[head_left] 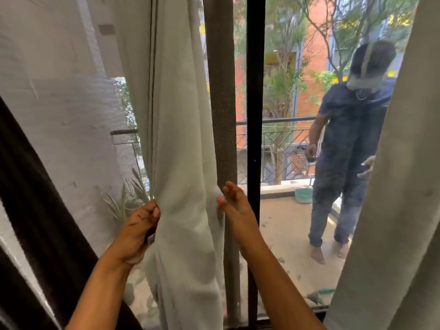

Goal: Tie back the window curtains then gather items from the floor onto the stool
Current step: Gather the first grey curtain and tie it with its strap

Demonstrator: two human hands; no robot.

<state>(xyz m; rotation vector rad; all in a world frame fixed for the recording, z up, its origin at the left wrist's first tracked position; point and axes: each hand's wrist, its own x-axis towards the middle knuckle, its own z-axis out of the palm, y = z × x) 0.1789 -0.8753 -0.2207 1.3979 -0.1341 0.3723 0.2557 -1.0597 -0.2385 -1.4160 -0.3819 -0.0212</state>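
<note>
Holding one pale curtain (185, 139) between two hands: left hand (140, 225) clenched on a fold, right hand (234, 206) straight-fingered against its edge. Beyond the right hand, one black window bar (255, 91); farther right, a second curtain (392, 210).

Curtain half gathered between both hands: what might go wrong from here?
The right hand only touches the edge of the pale curtain with straight fingers, so the folds may slip and spread. The left hand has the sole grip, on the other edge; a tug could pull fabric out. The sheer curtain hangs outside the bundle and might be left untied.
</note>
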